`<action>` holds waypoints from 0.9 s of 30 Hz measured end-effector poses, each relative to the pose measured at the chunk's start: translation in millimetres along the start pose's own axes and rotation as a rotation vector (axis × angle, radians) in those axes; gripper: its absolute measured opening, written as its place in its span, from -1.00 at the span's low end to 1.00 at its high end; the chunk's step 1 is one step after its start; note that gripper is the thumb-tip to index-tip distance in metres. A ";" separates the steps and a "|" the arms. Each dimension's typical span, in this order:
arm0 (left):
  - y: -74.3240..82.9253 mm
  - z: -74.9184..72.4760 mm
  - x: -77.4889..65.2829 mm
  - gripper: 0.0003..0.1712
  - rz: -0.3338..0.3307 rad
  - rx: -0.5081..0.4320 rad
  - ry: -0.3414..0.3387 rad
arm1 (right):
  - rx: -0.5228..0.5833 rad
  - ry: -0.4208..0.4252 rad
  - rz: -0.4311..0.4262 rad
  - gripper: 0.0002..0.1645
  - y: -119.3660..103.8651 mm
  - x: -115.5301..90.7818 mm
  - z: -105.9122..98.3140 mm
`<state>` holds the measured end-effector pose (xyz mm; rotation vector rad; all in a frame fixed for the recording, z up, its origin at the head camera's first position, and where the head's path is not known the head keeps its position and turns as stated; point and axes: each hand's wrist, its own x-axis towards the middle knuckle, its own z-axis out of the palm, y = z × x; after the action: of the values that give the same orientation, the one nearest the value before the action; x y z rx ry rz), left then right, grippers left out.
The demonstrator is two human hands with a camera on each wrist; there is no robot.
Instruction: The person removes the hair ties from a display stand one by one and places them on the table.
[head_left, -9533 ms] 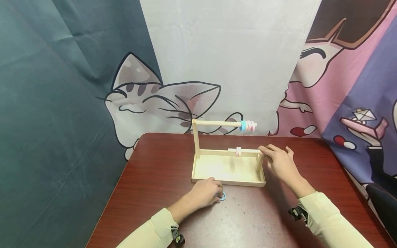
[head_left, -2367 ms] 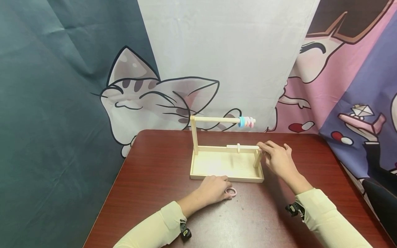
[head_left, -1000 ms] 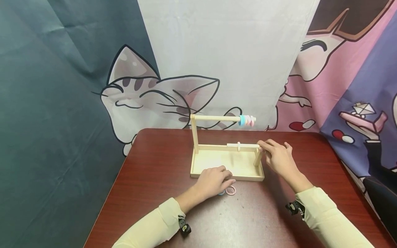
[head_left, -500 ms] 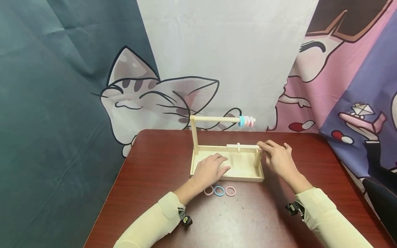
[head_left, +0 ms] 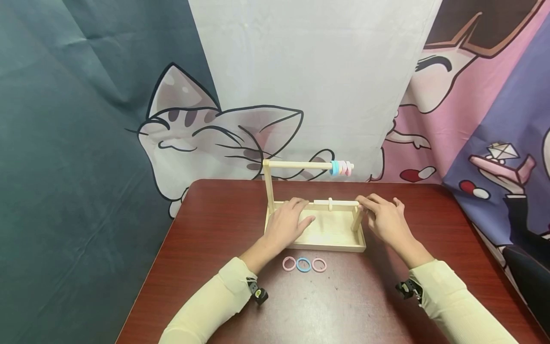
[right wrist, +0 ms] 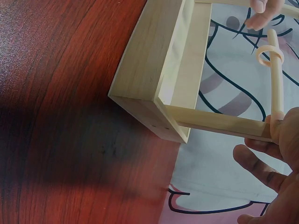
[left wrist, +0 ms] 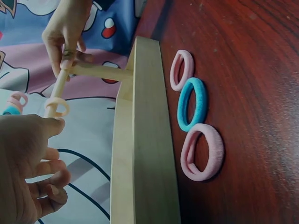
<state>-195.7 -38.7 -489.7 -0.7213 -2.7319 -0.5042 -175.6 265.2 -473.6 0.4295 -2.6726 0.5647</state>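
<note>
In the head view, a pale wooden stand (head_left: 326, 247) sits on the reddish-brown table (head_left: 206, 229): a shallow tray with a tall post at one end and a short post at the other, each bearing a horizontal rod. The upper rod (head_left: 301, 165) carries a bunch of rings (head_left: 341, 168) near its free end, blue, then pale, then pink. The lower rod (head_left: 343, 203) has one cream ring (head_left: 330, 204) around it. The right hand (head_left: 388, 220) pinches the lower rod where it meets the short post. The left hand (head_left: 285, 222) is over the tray with its fingers extended towards that rod's free end, holding nothing. In front of the tray lie a pink ring (head_left: 283, 264), a blue ring (head_left: 303, 271) and a second pink ring (head_left: 319, 271), in a row. A cloth (head_left: 258, 134) printed with a cat hangs behind.

From the left wrist, the three table rings look thick and soft, with a finely ribbed surface (rather like hair ties), lying flat along the tray's outer wall. The left thumb overlaps the lower rod beside the cream ring, though contact cannot be told.

From the right wrist, the cream ring is plain and smooth-looking, hanging loosely round the rod near its tip; the left fingertips appear just beyond, apart from it.
</note>
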 end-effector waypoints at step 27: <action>14.2 10.1 32.4 -0.21 0.036 -0.135 -0.087 | 0.007 0.030 -0.014 -0.56 -1.4 0.0 1.4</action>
<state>-217.3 -9.5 -484.1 -0.8433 -2.7803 -0.6684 -175.5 263.4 -474.4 0.4384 -2.6381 0.5722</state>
